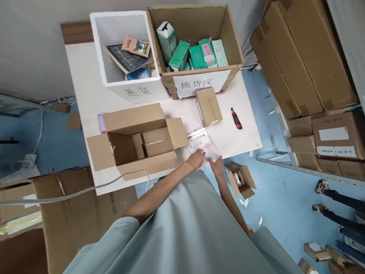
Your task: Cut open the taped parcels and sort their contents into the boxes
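A clear plastic bag [203, 142] with a printed white header and something pink inside lies at the table's front edge. My left hand [196, 159] pinches its near edge, fingers closed. At the bag's right corner, my right hand [216, 164] has its fingers closed on the plastic. Just left of the bag stands an open cardboard box [148, 162], flaps spread, with a smaller carton [158, 141] inside. Behind the bag sits a small taped carton [209, 106]. A red and black utility knife [236, 118] lies to its right.
At the back of the table [81, 76] stand a white foam box [98, 49] holding books and a large carton [168, 82] of green boxes. A cable [94, 187] crosses the front left. Stacked cartons [299, 57] and a person's legs [339, 198] are at the right.
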Demonstrator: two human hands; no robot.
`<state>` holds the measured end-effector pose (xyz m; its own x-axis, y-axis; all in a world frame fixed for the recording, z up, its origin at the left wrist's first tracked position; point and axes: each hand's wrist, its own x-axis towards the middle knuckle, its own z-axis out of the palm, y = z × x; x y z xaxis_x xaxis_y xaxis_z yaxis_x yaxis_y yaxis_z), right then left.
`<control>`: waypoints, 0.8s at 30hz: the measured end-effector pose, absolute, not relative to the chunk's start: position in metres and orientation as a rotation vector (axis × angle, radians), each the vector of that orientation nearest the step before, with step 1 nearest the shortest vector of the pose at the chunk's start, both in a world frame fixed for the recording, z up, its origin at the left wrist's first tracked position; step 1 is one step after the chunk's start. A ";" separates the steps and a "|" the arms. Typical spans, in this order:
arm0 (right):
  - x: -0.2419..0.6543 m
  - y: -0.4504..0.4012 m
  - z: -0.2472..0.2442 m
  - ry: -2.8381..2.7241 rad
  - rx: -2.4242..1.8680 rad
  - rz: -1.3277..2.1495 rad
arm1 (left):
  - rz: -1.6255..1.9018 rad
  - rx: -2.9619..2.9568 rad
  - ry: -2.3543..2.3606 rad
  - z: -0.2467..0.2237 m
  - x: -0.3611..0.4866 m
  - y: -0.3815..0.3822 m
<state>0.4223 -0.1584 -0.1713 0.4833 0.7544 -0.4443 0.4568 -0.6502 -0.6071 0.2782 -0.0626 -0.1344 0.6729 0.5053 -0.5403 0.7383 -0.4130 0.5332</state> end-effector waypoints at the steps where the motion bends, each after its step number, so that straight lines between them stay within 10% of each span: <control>1: 0.425 -0.156 -0.165 -1.000 -2.380 0.919 | -0.314 2.084 0.963 -0.127 0.269 -0.064; 9: 0.373 -0.101 -0.122 -1.420 -1.932 1.038 | 0.633 1.832 1.635 -0.062 0.119 -0.060; 15: 0.305 -0.079 -0.125 -1.640 -1.925 1.242 | 0.632 1.435 2.347 -0.079 -0.011 -0.094; 24: 0.257 -0.041 -0.123 -1.706 -1.869 1.240 | 0.614 1.074 2.188 -0.107 -0.056 -0.089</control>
